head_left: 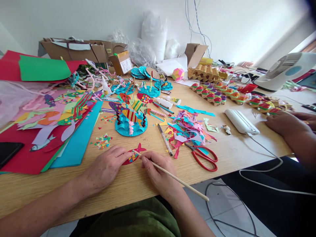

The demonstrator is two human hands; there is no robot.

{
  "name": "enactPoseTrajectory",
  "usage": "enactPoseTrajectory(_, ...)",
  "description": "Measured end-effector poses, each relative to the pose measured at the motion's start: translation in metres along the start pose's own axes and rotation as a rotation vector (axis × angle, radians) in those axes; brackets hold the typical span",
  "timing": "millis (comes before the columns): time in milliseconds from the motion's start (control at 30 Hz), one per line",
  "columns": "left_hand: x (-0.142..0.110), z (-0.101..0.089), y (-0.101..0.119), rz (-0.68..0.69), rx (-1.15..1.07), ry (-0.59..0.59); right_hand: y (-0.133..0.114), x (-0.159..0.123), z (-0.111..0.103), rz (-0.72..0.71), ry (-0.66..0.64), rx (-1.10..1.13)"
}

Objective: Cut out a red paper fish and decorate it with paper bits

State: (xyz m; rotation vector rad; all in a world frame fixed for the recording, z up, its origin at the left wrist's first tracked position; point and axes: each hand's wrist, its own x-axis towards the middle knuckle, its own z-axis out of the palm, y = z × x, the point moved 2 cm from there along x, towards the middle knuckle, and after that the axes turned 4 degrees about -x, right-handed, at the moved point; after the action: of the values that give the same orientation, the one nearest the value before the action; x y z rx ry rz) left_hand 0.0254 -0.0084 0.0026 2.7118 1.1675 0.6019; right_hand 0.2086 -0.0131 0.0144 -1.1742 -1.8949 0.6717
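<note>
My left hand (106,166) rests on the wooden table (148,184), fingers curled onto a small red paper fish (135,154) with coloured spots. My right hand (156,171) pinches a thin wooden stick (177,179) like a pen. The stick's tip touches the fish and its long end points back to the right, past the table edge. Just beyond the fish stands a blue paper plate (130,126) with striped paper fish mounted on curled strips.
Stacked coloured paper sheets (49,138) and cut-out fish lie at left, beside a black phone (7,151). Red scissors (204,158), paper scraps (187,130) and a pencil (165,140) lie at right. Another person's hands (286,123) rest at far right near a white power bank (241,121).
</note>
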Motion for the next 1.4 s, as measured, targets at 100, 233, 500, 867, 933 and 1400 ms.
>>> enactPoseTrajectory(100,0.0002,-0.0001,0.0003,-0.007,0.003,-0.011,-0.0001,0.0005,0.0005,-0.004,-0.015,0.011)
enactPoseTrajectory(233,0.0006,-0.0005,-0.0003,-0.012,-0.009,0.001,-0.0002,0.0011,0.0002,-0.009,-0.013,0.010)
enactPoseTrajectory(500,0.0010,-0.0004,-0.0004,0.003,-0.006,0.014,0.0013,0.0012,0.0028,-0.011,-0.023,0.035)
enactPoseTrajectory(867,0.0010,-0.0005,-0.0005,0.008,0.002,0.009,-0.0003,0.0002,-0.0008,-0.016,0.007,0.011)
enactPoseTrajectory(933,0.0012,-0.0005,-0.0001,0.005,0.007,0.016,-0.0011,0.0001,-0.0006,-0.020,-0.004,0.007)
enactPoseTrajectory(1400,0.0017,-0.0012,0.0003,0.031,0.022,0.032,0.0021,-0.0014,-0.0006,-0.040,0.028,0.030)
